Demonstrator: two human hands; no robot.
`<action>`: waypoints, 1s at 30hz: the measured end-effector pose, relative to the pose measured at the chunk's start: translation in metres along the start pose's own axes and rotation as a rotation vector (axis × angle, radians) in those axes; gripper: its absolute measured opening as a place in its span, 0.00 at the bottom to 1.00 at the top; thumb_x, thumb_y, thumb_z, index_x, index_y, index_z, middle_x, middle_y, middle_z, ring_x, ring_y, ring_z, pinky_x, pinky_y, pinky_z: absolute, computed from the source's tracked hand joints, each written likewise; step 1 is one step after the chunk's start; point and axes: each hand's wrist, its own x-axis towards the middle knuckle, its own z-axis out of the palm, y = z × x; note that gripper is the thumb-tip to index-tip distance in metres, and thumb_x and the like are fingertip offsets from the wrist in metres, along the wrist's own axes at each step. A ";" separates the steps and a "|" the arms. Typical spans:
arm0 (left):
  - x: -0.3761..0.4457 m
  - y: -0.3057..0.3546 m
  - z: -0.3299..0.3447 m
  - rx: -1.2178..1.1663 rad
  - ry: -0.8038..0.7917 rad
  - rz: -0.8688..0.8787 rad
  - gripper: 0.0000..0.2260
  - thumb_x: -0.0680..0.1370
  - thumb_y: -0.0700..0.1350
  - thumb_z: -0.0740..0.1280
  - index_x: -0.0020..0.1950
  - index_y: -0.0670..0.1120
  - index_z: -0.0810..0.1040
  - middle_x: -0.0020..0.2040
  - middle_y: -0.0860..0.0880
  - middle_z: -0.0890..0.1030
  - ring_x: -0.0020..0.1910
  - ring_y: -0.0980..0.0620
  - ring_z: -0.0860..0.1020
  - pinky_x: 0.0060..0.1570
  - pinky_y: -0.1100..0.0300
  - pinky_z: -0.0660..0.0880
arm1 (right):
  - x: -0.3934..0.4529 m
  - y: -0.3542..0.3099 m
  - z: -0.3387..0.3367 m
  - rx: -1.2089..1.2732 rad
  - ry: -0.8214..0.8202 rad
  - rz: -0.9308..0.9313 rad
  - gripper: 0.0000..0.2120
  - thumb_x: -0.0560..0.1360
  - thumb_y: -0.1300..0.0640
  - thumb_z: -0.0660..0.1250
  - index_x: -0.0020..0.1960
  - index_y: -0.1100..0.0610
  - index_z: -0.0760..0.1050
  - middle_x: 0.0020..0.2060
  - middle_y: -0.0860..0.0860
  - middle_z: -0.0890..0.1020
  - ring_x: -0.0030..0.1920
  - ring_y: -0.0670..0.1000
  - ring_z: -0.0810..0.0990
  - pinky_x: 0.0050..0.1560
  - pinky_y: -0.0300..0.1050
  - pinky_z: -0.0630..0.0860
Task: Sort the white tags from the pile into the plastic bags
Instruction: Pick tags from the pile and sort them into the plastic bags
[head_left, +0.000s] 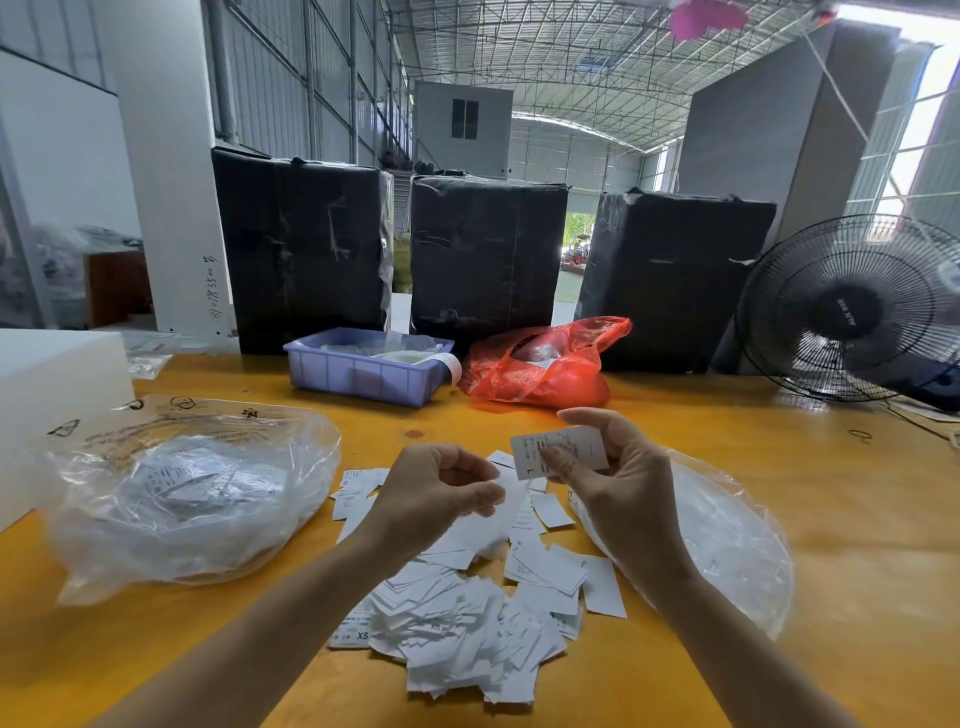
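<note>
Right hand (613, 478) pinches one white tag (560, 451), print facing up, raised above the pile (467, 613). Left hand (436, 493): fingers curled, nothing visibly held. Pile lies below and between both hands. Left bag (171, 493) sits beyond the left hand; right bag (727, 540) under the right wrist. Step: reading size. Next: choose the matching bag and drop it.
</note>
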 end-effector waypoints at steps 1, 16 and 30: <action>0.000 0.000 0.000 0.002 -0.001 0.002 0.06 0.70 0.34 0.74 0.43 0.41 0.80 0.34 0.47 0.84 0.32 0.54 0.81 0.34 0.69 0.75 | 0.000 0.001 0.000 -0.026 0.005 -0.016 0.14 0.70 0.61 0.73 0.50 0.46 0.75 0.44 0.47 0.80 0.46 0.38 0.81 0.34 0.32 0.78; 0.001 -0.003 0.000 -0.011 -0.021 0.013 0.03 0.72 0.35 0.72 0.44 0.39 0.81 0.36 0.46 0.85 0.33 0.52 0.81 0.35 0.66 0.75 | -0.006 0.009 -0.001 0.030 -0.155 0.109 0.13 0.68 0.65 0.75 0.46 0.51 0.78 0.39 0.52 0.81 0.37 0.46 0.82 0.33 0.39 0.80; 0.001 -0.003 0.004 0.104 -0.145 -0.005 0.07 0.79 0.38 0.64 0.48 0.44 0.81 0.44 0.43 0.82 0.42 0.51 0.80 0.41 0.61 0.80 | 0.006 0.012 -0.001 -0.076 -0.459 0.240 0.08 0.72 0.60 0.72 0.47 0.48 0.78 0.37 0.50 0.80 0.32 0.40 0.76 0.32 0.35 0.74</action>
